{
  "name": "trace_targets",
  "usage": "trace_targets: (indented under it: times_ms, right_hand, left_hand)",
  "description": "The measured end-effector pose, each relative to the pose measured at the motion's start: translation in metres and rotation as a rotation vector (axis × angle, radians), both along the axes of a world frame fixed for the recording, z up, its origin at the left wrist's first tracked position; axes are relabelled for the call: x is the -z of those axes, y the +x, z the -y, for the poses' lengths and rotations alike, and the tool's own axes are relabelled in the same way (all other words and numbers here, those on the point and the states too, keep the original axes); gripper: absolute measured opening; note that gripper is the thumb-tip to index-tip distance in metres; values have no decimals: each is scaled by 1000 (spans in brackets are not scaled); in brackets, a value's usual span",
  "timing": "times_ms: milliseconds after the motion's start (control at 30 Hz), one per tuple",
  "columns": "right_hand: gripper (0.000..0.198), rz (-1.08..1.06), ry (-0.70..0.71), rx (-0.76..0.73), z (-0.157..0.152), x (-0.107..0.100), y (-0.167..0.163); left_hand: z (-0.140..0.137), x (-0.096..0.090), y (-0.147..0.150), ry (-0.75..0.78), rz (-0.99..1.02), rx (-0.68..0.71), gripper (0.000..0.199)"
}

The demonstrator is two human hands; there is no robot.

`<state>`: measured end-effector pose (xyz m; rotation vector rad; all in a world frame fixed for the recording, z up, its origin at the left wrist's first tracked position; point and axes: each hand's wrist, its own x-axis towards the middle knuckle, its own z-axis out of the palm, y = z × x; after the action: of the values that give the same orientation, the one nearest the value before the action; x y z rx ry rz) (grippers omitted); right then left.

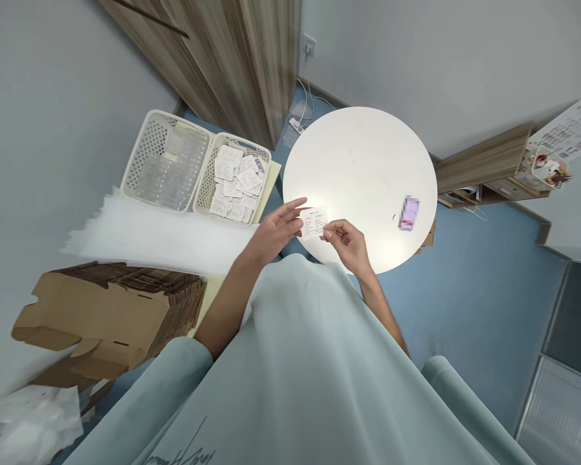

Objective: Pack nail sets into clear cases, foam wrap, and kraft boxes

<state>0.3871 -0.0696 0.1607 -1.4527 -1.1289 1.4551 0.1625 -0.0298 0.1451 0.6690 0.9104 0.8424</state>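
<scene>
A small white printed card [314, 223] is held just above the near edge of the round white table [353, 155]. My right hand [349, 247] pinches its right edge between thumb and fingers. On the other side, my left hand [277, 231] has its fingers stretched out and apart, with fingertips close to the card's left edge; whether they touch it is hard to tell. The card shows lines of small text in two columns, too small to read.
A white basket of similar cards [232, 181] stands left, beside a basket of clear plastic pieces [167, 168]. Nearer are white sheets [174, 236] and folded cardboard boxes [111, 316]. A blurred purple item [409, 213] lies on the table's right. A power strip [296, 126] is behind.
</scene>
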Motion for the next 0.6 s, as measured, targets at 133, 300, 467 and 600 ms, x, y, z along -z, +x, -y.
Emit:
trace_targets:
  times_ms: [133,300,467,600]
  right_hand:
    - [55,-35,-8,-46,-3,1,-3]
    - [52,9,33,-29,-5,4,-7]
    - [42,308,144,-2,-2,-7,-10]
    - [33,374,246,-81,1,-15,-19]
  left_hand:
    - [1,0,4,-17,153,112,87]
    - [5,3,10,29,155,95,84]
    - [9,7,13,82,15,-43,76]
    - [12,9,17,109,-75,-103,77]
